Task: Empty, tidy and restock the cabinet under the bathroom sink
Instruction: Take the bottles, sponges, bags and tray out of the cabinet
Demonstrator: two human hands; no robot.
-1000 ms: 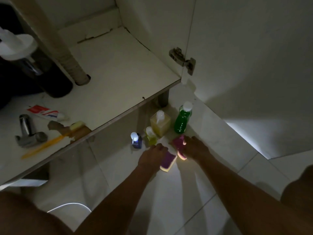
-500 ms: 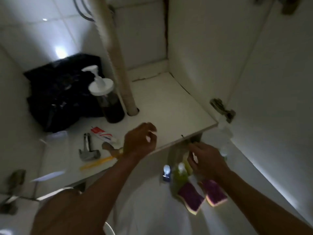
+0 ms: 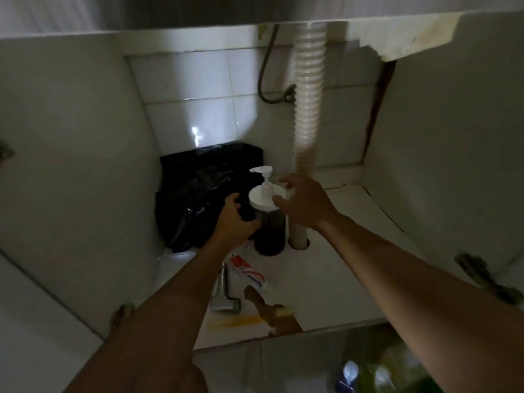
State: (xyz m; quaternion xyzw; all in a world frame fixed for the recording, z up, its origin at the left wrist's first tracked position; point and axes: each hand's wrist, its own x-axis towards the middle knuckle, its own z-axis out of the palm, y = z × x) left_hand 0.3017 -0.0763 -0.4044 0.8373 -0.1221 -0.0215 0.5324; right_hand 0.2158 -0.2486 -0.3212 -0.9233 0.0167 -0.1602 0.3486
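Dark pump bottle with a round white cap (image 3: 268, 229) stands on the white cabinet shelf (image 3: 348, 268), just beside the ribbed white drain hose (image 3: 309, 109) — left hand (image 3: 235, 219) grips its body, right hand (image 3: 304, 202) spreads loose fingers at the cap.

Left hand (image 3: 235, 219), right hand (image 3: 304, 207) bare; left forearm (image 3: 170, 307), right forearm (image 3: 397, 265) bare up to frame edge

Cabinet shelf (image 3: 340, 265): pump bottle (image 3: 268, 231), toothpaste (image 3: 249, 275), bag (image 3: 192, 199).
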